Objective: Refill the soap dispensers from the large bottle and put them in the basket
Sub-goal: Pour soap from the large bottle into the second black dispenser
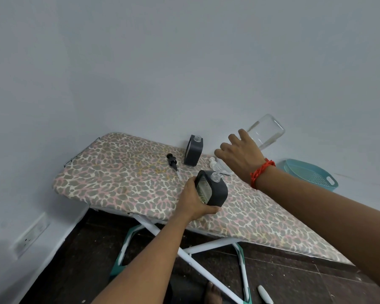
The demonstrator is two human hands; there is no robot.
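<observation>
My left hand [194, 204] grips a dark grey soap dispenser [212, 188] with a clear patterned window and an open threaded neck, standing on the leopard-print ironing board [127, 181]. My right hand [241, 153] holds the large clear bottle [267, 132] tilted, base up to the right, its mouth hidden behind the hand above the dispenser. A second dark grey dispenser [193, 151] stands open-necked at the board's far edge. A black pump head [171, 161] lies to its left. A white pump [215, 164] lies just under my right hand.
A teal plastic basket [312, 176] sits at the board's far right against the wall. The board stands on white crossed legs [184, 251] over a dark floor. A wall socket [31, 234] is low on the left. A white object [264, 294] lies on the floor.
</observation>
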